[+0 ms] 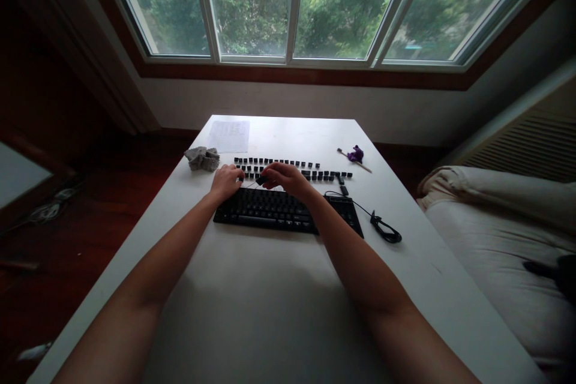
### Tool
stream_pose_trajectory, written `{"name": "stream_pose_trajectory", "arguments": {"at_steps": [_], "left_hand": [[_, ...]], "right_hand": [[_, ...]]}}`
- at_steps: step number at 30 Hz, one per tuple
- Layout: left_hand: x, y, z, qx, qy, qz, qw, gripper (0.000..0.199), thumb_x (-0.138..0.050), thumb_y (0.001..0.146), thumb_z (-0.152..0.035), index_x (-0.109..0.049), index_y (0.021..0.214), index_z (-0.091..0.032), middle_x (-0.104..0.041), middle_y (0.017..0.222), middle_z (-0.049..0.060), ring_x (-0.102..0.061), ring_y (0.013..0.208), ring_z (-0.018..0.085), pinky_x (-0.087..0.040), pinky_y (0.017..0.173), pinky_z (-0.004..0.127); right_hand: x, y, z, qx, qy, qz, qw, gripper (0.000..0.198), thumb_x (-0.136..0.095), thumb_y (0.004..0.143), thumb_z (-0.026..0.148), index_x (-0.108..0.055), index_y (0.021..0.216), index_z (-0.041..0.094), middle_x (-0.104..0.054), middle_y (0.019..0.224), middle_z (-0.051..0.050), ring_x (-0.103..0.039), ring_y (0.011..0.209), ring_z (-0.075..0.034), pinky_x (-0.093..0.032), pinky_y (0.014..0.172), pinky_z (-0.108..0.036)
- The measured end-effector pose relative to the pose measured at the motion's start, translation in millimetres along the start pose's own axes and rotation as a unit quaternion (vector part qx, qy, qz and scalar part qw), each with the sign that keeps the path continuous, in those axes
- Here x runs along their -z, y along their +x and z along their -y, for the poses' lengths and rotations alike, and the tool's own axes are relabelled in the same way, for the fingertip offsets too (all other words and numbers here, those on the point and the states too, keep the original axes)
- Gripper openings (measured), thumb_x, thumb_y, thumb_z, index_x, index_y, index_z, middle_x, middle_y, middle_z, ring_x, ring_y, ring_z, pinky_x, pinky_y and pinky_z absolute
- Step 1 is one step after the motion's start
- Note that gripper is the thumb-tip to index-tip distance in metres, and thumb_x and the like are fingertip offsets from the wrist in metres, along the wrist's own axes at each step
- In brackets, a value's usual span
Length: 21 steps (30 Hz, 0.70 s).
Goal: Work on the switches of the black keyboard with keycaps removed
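Lying crosswise on the white worktop [270, 288] in the head view, the black computer keyboard [265, 211] has its long axis running left to right, with its right end swung slightly nearer the person. Its spacebar edge faces the person and its number-pad end points right; the thin cable [362, 207] leaves the far edge and ends in a tied bundle [386, 230] just beside the right end. The right hand [288, 178] is above the far edge, fingers bent and closed on the dark handle of a wire keycap puller [261, 180], whose thin wires point left and down toward the keys. The left hand [226, 182] is at the far left corner, fingers curled, partly closed, close to a small dark keycap [242, 178]; whether it grips that cap cannot be told. Loose keycaps [308, 174] stand in rows beyond the keyboard, some hidden behind the right hand. The right forearm covers part of the keyboard's right half, and dim light blurs the key legends. Farther off are a crumpled grey cloth [202, 158], a sheet of paper [229, 135] with unreadable print, and a purple cloth [356, 154] over a thin stick [365, 167]. Both upper arms are cut off by the lower edge.
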<state>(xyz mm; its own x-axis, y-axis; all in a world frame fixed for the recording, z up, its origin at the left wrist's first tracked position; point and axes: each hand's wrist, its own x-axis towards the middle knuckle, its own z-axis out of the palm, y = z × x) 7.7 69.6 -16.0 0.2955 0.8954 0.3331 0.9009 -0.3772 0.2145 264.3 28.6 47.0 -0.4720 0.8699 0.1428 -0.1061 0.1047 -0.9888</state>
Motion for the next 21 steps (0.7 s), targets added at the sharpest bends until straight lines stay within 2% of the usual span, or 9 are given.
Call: {"name": "stream_pose_trajectory", "arguments": {"at_steps": [7, 13, 21], "left_hand": [[-3.5, 10.5, 9.2, 0.014, 0.004, 0.046, 0.999, 0.016, -0.067, 0.074, -0.023, -0.075, 0.087, -0.027, -0.066, 0.087, 0.007, -0.057, 0.088, 0.027, -0.044, 0.082, 0.038], [-4.7, 9.7, 14.4, 0.021, -0.003, 0.047, 0.999, 0.018, -0.068, 0.073, -0.028, -0.075, 0.090, -0.027, -0.068, 0.088, 0.006, -0.057, 0.090, 0.027, -0.044, 0.080, 0.037], [-2.0, 7.7, 15.4, 0.017, -0.003, 0.041, 0.999, 0.018, -0.068, 0.074, -0.028, -0.077, 0.089, -0.027, -0.071, 0.090, 0.006, -0.056, 0.092, 0.028, -0.043, 0.081, 0.038]], "right_hand": [[4.0, -0.4, -1.2, 0.007, -0.005, -0.003, 1.000, 0.038, -0.072, 0.082, 0.050, -0.067, 0.094, 0.015, -0.073, 0.085, -0.005, -0.073, 0.071, -0.015, -0.061, 0.067, -0.028], [5.7, -0.2, -1.8, 0.010, -0.004, -0.003, 1.000, 0.041, -0.073, 0.081, 0.054, -0.067, 0.094, 0.015, -0.073, 0.086, -0.005, -0.073, 0.071, -0.015, -0.062, 0.067, -0.028], [7.1, 1.1, -3.4, 0.011, -0.008, -0.003, 1.000, 0.036, -0.071, 0.084, 0.049, -0.066, 0.096, 0.015, -0.072, 0.087, -0.006, -0.074, 0.071, -0.017, -0.062, 0.069, -0.033]]}}
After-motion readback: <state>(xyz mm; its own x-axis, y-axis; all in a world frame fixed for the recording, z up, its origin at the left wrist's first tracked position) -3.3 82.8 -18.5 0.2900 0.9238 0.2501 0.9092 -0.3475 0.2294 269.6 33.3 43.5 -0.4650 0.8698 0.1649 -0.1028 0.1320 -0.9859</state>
